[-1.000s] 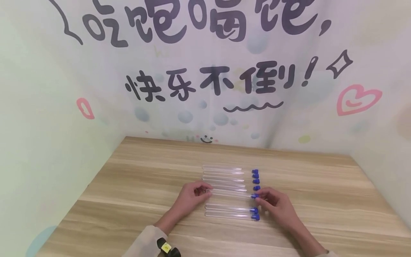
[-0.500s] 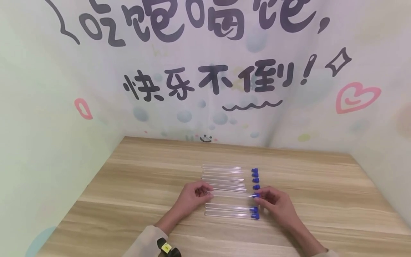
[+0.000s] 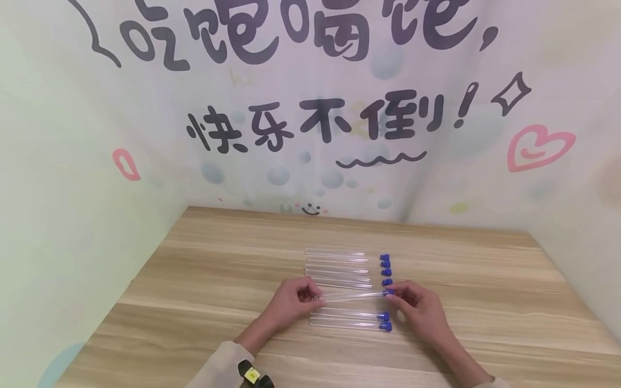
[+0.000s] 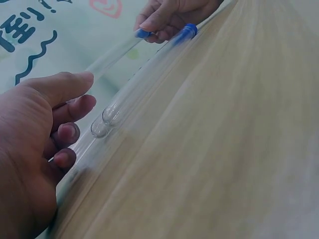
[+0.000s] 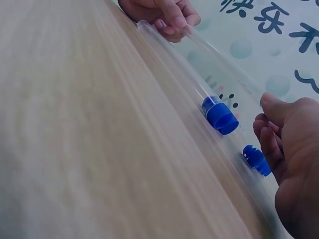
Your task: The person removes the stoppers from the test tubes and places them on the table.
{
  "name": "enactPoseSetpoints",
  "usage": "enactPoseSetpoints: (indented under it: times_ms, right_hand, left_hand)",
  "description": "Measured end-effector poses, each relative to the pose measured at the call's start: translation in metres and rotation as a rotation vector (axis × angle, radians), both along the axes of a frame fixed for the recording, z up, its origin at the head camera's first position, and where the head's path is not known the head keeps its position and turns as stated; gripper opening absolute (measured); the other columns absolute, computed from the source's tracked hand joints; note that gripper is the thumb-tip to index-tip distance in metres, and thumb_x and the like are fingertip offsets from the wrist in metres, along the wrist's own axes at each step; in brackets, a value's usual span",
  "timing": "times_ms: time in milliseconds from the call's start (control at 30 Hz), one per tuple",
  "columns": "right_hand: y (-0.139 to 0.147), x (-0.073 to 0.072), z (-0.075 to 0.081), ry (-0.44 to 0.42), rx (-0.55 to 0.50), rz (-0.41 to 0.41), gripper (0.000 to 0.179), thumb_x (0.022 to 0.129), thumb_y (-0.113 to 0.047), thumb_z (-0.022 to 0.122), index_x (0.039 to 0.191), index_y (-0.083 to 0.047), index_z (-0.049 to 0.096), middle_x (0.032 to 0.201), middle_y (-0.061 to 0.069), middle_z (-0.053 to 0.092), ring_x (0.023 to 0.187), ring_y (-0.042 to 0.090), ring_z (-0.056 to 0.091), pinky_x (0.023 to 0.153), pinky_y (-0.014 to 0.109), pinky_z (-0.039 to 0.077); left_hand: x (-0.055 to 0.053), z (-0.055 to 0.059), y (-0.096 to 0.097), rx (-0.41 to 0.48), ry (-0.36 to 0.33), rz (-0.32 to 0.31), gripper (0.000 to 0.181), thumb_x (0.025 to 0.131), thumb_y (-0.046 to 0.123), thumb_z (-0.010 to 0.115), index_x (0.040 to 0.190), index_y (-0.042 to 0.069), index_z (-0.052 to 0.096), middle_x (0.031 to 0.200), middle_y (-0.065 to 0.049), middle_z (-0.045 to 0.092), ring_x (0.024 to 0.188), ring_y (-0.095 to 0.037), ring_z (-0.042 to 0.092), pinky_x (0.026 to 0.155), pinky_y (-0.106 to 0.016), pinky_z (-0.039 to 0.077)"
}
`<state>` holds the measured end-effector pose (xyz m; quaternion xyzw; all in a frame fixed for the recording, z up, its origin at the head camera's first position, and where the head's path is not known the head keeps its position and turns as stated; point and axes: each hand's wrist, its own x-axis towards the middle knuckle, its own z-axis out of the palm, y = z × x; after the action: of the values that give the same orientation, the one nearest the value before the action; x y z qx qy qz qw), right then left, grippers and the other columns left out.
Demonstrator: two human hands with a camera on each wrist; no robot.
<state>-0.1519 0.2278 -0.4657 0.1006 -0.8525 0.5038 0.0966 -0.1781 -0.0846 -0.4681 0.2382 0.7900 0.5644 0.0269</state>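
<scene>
Head view: high, forward-down; wrist views: close, inward, sharing held tube [image 5: 227,65].

Held tube [image 3: 351,296]: I now see it slanting the opposite way across the head view.
Left hand [image 3: 293,303]: slightly nearer the capped tubes [image 3: 346,323], lowering the rounded end.
Blue cap [image 3: 390,292]: a touch higher in my view.

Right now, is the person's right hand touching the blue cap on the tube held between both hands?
Touching: the left wrist view shows the right hand pinching the blue cap, with no gap between.
</scene>
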Motion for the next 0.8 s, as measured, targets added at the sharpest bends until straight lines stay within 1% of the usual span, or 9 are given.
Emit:
enactPoseSetpoints:
  times_ms: [133, 300, 467, 633, 800]
  right_hand:
    - [-0.0004, 0.0003, -0.0001, 0.002, 0.0, -0.01, 0.016, 0.083, -0.018, 0.075, 0.097, -0.019, 0.069, 0.083, -0.007, 0.066, 0.077, 0.013, 0.064, 0.067, 0.025, 0.051]
    - [0.0009, 0.0001, -0.0007, -0.013, 0.003, -0.019, 0.017, 0.083, -0.022, 0.075, 0.099, -0.019, 0.07, 0.085, -0.007, 0.067, 0.079, 0.012, 0.064, 0.07, 0.024, 0.051]
    - [0.0014, 0.0004, -0.0012, -0.016, -0.013, -0.006, 0.018, 0.082, -0.021, 0.075, 0.099, -0.018, 0.07, 0.087, -0.007, 0.068, 0.08, 0.013, 0.064, 0.071, 0.025, 0.052]
    - [0.0013, -0.0004, -0.0017, -0.027, -0.048, 0.033, 0.018, 0.081, -0.018, 0.076, 0.098, -0.016, 0.071, 0.091, -0.006, 0.069, 0.084, 0.014, 0.066, 0.074, 0.025, 0.052]
    - [0.0007, -0.0001, -0.0011, -0.022, -0.049, 0.062, 0.018, 0.081, -0.017, 0.075, 0.099, -0.013, 0.071, 0.092, -0.002, 0.07, 0.082, 0.014, 0.066, 0.072, 0.026, 0.052]
  left_hand:
    - [0.0011, -0.0006, 0.0006, -0.006, 0.009, -0.014, 0.012, 0.081, 0.024, 0.078, 0.082, 0.019, 0.067, 0.074, 0.006, 0.057, 0.064, -0.008, 0.046, 0.056, -0.021, 0.038]
    - [0.0014, -0.0002, 0.0014, -0.008, 0.017, -0.005, 0.011, 0.081, 0.024, 0.078, 0.083, 0.019, 0.068, 0.073, 0.006, 0.057, 0.065, -0.008, 0.046, 0.056, -0.021, 0.039]
    - [0.0009, -0.0003, 0.0012, -0.01, 0.01, 0.038, 0.01, 0.082, 0.025, 0.077, 0.086, 0.02, 0.069, 0.074, 0.007, 0.059, 0.065, -0.009, 0.048, 0.057, -0.022, 0.04]
    - [-0.0017, -0.0026, 0.0016, -0.009, 0.033, 0.1, 0.01, 0.083, 0.024, 0.076, 0.089, 0.018, 0.07, 0.075, 0.007, 0.062, 0.064, -0.01, 0.051, 0.056, -0.022, 0.042]
    - [-0.0024, -0.0023, 0.0023, -0.022, 0.047, 0.13, 0.01, 0.083, 0.021, 0.075, 0.089, 0.015, 0.071, 0.074, 0.007, 0.062, 0.063, -0.009, 0.05, 0.055, -0.023, 0.042]
